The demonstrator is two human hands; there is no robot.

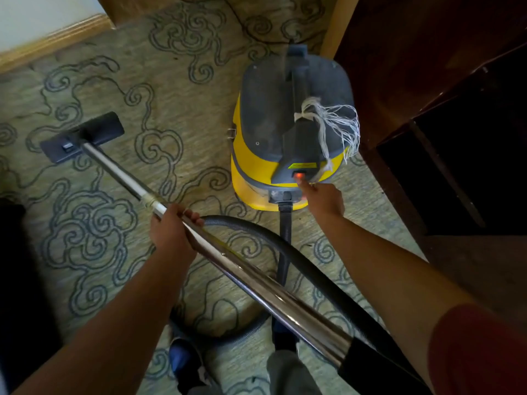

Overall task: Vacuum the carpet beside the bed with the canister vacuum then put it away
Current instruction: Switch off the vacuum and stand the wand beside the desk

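Left hand [171,229] wraps the wand [199,238] from above, fingers curled over the chrome tube just below its joint. Wand runs from the near right corner, where a dark cuff cuts it off at the frame edge, up and away past the left hand to the floor head [82,136], which lies flat on the carpet [94,218] well ahead of that hand.

Right hand [323,199] reaches to the vacuum [288,132], index finger out and its tip on the glowing red switch [299,175]; other fingers curled under, holding nothing that shows. Vacuum stands just beyond this hand, yellow drum, grey lid; frayed white string [336,121] tied round its handle.

Hose [273,246] leaves the drum's front below the right hand, loops between the forearms, partly hidden under the wand. Dark cabinet [427,95] right of the right arm; its interior too dark to read. Shoes [182,360] partly hidden at bottom edge. Left edge: black shape, unidentifiable.
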